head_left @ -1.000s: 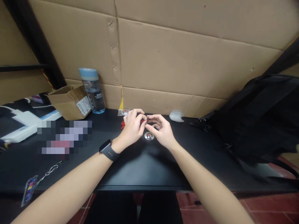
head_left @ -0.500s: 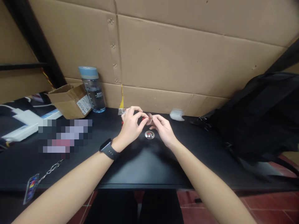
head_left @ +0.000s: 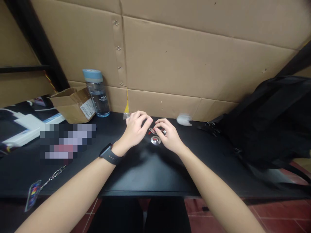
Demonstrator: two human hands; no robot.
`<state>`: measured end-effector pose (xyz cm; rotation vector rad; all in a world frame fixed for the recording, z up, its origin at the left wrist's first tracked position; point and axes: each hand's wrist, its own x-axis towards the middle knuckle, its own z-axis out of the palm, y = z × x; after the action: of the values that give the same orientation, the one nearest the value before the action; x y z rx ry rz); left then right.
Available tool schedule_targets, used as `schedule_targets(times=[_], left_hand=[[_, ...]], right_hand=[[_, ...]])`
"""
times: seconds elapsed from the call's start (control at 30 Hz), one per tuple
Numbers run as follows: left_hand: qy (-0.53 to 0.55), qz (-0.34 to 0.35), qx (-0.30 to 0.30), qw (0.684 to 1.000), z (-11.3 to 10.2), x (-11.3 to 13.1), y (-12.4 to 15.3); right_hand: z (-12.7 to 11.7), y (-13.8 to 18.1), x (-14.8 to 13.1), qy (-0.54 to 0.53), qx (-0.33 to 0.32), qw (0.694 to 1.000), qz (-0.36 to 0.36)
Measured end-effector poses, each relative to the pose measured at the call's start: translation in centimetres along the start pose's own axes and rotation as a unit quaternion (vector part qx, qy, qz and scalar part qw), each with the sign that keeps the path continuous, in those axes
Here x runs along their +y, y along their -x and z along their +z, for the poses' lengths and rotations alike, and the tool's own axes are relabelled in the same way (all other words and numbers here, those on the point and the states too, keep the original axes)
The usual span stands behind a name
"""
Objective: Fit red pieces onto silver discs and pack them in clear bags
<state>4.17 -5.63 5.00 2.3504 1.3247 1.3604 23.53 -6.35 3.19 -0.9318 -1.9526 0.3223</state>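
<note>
A shiny round metal disc with a raised centre and a red reflection (head_left: 155, 140) lies on the black table, just below and between my hands. My right hand (head_left: 168, 133) is closed, thumb and fingers pinching a second thin metal disc (head_left: 152, 130) with red on it, tilted above the table. To its left, my left hand (head_left: 137, 127) has curled fingers with the thumb close to the index fingertip; whatever they may hold is hidden. A small red piece (head_left: 149, 133) shows under the left fingertips. A black watch (head_left: 110, 154) is on my left wrist.
A clear bottle with a blue lid (head_left: 97, 94) and a small cardboard box (head_left: 73, 105) stand at the back left. White power strips (head_left: 29, 131) lie farther left. White crumpled plastic (head_left: 184, 119) rests behind my right hand. A black backpack (head_left: 272, 119) fills the right side.
My hands have moved apart at the fingertips. The left hand has drawn slightly left off the second disc, which has tipped lower beside my right fingers.
</note>
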Motion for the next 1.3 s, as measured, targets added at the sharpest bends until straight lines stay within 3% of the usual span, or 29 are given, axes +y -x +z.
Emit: schedule_targets(times=[0.1, 0.2, 0.63, 0.8, 0.9, 1.07, 1.17, 1.3], left_hand=[[-0.022, 0.026, -0.097, 0.995, 0.2, -0.9, 0.1], [-0.023, 0.036, -0.138, 0.990, 0.6, -1.9, 0.2], [-0.047, 0.006, -0.148, 0.988, 1.1, -3.3, 0.1], [-0.065, -0.045, -0.145, 0.986, 0.5, -4.2, -0.3], [-0.069, -0.064, -0.133, 0.987, 0.2, -4.2, -0.5], [-0.039, -0.098, -0.137, 0.985, -0.2, -3.4, -0.7], [0.006, -0.122, -0.141, 0.982, -0.1, -3.0, -0.6], [0.093, -0.148, -0.132, 0.976, 1.1, -3.0, -0.5]], right_hand=[[-0.3, 0.0, 0.0, 0.034, -0.002, 0.999, -0.022], [-0.4, 0.0, 0.3, 0.046, -0.008, 0.999, -0.021], [0.0, 0.2, 1.5, 0.069, -0.060, 0.996, 0.013], [-0.7, 0.6, 1.8, 0.161, -0.172, 0.972, 0.022], [-0.5, 0.8, 1.9, 0.194, -0.199, 0.960, 0.025], [-0.5, 0.5, 2.0, 0.160, -0.150, 0.974, 0.047], [-0.4, 0.2, 2.0, 0.052, -0.079, 0.990, 0.108], [0.3, 0.2, 1.9, -0.138, -0.020, 0.970, 0.197]])
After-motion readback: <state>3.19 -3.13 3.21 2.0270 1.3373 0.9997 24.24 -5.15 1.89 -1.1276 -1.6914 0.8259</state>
